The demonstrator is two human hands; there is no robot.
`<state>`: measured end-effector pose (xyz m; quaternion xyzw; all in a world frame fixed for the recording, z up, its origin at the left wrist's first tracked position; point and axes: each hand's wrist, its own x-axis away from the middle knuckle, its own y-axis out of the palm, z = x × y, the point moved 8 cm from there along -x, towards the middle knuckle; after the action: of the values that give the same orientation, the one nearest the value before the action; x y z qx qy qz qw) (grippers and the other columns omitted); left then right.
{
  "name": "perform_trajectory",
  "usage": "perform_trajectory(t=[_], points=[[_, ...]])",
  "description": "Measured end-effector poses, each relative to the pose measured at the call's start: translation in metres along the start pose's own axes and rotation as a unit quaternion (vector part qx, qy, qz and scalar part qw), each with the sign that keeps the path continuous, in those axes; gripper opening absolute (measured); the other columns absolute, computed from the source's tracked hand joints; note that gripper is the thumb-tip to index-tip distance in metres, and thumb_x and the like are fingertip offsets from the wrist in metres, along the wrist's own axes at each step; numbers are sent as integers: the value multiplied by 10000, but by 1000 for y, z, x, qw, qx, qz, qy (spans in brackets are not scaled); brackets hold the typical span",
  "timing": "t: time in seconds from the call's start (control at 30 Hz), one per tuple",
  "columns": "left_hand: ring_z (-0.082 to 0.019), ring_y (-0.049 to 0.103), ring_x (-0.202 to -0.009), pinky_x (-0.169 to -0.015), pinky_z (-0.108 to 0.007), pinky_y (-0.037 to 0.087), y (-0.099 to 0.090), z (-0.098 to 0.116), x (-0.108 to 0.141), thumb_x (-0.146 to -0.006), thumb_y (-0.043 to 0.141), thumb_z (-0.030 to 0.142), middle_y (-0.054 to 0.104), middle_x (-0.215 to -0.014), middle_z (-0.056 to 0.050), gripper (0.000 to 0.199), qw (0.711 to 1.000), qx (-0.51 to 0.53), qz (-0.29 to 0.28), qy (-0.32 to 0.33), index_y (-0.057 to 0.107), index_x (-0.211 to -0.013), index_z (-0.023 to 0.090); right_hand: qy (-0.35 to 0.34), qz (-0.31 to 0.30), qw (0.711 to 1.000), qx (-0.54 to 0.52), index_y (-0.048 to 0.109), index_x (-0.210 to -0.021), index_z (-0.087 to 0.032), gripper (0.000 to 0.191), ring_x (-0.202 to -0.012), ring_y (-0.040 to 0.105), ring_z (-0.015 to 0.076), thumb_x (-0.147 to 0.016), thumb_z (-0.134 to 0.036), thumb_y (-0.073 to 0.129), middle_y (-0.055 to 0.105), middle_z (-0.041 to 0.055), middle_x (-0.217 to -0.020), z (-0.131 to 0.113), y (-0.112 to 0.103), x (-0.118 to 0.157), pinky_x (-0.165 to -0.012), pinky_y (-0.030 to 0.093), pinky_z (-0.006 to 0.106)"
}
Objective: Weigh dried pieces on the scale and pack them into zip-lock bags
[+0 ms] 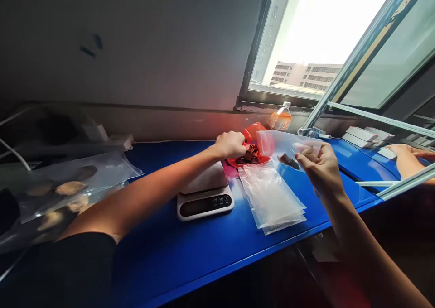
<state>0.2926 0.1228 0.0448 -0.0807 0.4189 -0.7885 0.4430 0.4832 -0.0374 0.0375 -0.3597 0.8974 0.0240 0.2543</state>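
Observation:
My left hand [231, 145] is closed at the left edge of a red plastic bag [256, 129]. Its fingertips are hidden, so what they grip cannot be made out. Dark, curled, dried-looking pieces [250, 155] lie in the red bag's open mouth. My right hand [321, 167] pinches a clear plastic bag [284, 141] above the table, its other end reaching over the red bag. One dark piece [288, 161] shows in the clear bag. Below lies a stack of clear zip bags [273, 199]. Under my left forearm stands a white digital scale [205, 204], its display dark.
At left, clear bags hold several pale brown pieces [71, 188]. A bottle of orange drink [280, 117] stands by the window. Right of the blue table [190, 258] runs a metal frame [380, 117]; beyond it are white boxes [360, 136] and another person's hand [406, 158].

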Motion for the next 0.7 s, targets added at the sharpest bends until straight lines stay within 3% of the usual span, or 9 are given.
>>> perform_trajectory(t=[0.07,0.17,0.33,0.4,0.53,0.63,0.7], points=[[-223,624,-753,-725,-338,458,-18,-12,-12,-692,598,204,640,-652,-67,102,998,60,22,-17,625,-612,147,-59,-51,993,92,570,-983,-183,329,-783,601,186,-665,-205,653,616,41,-900,-12,23,-15,-681,514,329],[-144,595,-623,-626,-274,456,-33,-27,-19,-761,470,202,656,-685,-55,199,988,143,56,-31,655,-746,131,-155,-114,947,256,628,-966,-189,274,-929,600,253,-693,-173,601,643,75,-976,-35,68,-41,-826,471,413],[-151,614,-694,-665,-266,462,-33,-29,-6,-744,538,236,700,-765,-81,176,977,204,66,-21,670,-759,120,-263,-246,856,370,700,-883,-173,167,-857,594,247,-778,-238,588,651,98,-901,-72,143,-76,-761,451,365],[-174,620,-742,-687,-278,462,-33,-25,1,-740,565,260,706,-793,-82,182,979,193,59,-12,681,-771,123,-300,-233,839,389,711,-865,-181,186,-828,584,238,-796,-189,539,652,94,-885,-88,154,-86,-745,430,353],[-221,627,-838,-735,-304,462,-37,-15,17,-767,583,353,702,-897,-85,269,995,89,25,-20,677,-894,136,-317,-158,834,423,706,-913,-205,243,-807,572,240,-818,-173,485,663,90,-916,-105,153,-97,-704,391,350],[-267,606,-1002,-837,-342,454,-49,-13,35,-785,577,422,653,-1104,-141,385,998,18,52,-40,637,-1029,131,-343,-167,801,462,697,-912,-205,240,-799,561,238,-849,-198,465,660,96,-926,-106,155,-89,-676,360,347],[-267,578,-1084,-889,-346,444,-55,-12,50,-795,574,430,604,-1207,-156,443,996,36,74,-46,590,-1123,132,-348,-154,797,470,689,-934,-208,245,-788,553,229,-874,-218,451,654,95,-933,-107,149,-86,-653,343,335]])
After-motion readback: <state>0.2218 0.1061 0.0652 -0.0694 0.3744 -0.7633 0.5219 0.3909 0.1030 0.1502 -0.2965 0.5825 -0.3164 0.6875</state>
